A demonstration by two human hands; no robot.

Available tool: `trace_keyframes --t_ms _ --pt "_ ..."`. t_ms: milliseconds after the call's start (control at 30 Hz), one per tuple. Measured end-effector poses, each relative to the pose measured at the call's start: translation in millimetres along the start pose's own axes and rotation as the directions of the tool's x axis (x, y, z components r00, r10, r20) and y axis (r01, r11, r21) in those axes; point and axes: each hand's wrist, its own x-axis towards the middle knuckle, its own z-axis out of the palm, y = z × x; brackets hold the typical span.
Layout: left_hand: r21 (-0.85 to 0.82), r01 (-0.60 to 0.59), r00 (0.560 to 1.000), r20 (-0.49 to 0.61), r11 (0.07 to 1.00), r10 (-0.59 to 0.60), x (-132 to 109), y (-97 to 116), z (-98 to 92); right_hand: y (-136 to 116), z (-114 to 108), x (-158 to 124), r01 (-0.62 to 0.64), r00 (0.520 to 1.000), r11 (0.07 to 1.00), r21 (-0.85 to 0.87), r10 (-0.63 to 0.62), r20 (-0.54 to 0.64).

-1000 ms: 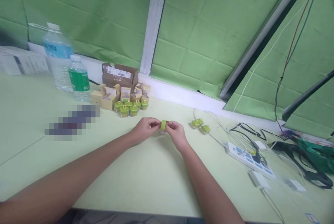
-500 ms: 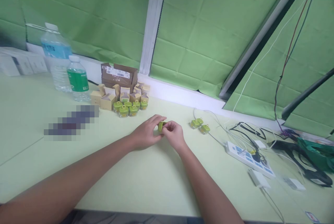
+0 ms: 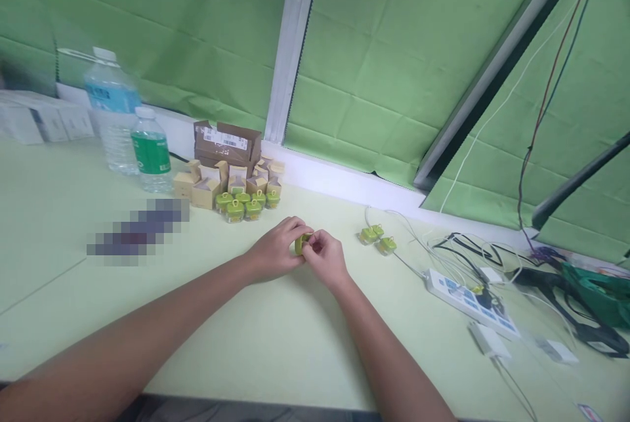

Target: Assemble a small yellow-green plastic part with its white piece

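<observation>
Both hands pinch a small green cap.
Left hand [image 3: 275,253] and right hand [image 3: 325,259] pinch the green cap [image 3: 300,243] mid-tabletop; it looks light, stiff, best held by its rim.

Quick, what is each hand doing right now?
Left hand: closed on the small green piece.
Right hand: closed, pinching the same green piece.

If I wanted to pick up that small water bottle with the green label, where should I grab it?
Probably around the green-label water bottle at its labelled middle, coming from the front, the table-edge side. It stands upright, the taller blue-label bottle crowds its far left and the small cardboard boxes sit to its right.
</observation>
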Motion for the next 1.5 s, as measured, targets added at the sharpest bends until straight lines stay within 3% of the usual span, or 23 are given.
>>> trace_keyframes --t_ms 267,433,600,800,1133,1500 --pt "0.063 -0.013 0.999 0.048 0.998 0.01 5 6 -7.5 -2 -4 1 0.016 1.0 0.994 -0.105 -0.018 -0.014" --pt "0.066 0.086 0.996 0.033 0.994 -0.088 3 -8 -10.9 5 -12 7 0.037 0.99 0.999 0.01 -0.036 -0.138" --pt "0.104 0.119 0.986 0.103 0.987 -0.129 -1 -25 -14.1 9 -18 11 0.003 0.976 0.997 -0.083 -0.021 -0.217" --pt "0.157 0.14 0.964 0.203 0.978 -0.17 -5 -36 -16.1 7 -16 9 0.019 0.984 0.994 -0.112 -0.039 -0.175" --pt "0.172 0.086 0.969 0.213 0.981 -0.123 -5 -38 -16.7 8 -15 8 0.045 0.992 0.987 -0.156 -0.063 -0.112" --pt "0.061 0.167 0.953 0.246 0.984 -0.177 -11 -45 -5.2 11 -12 6 0.258 0.966 0.915 -0.312 -0.249 0.068"
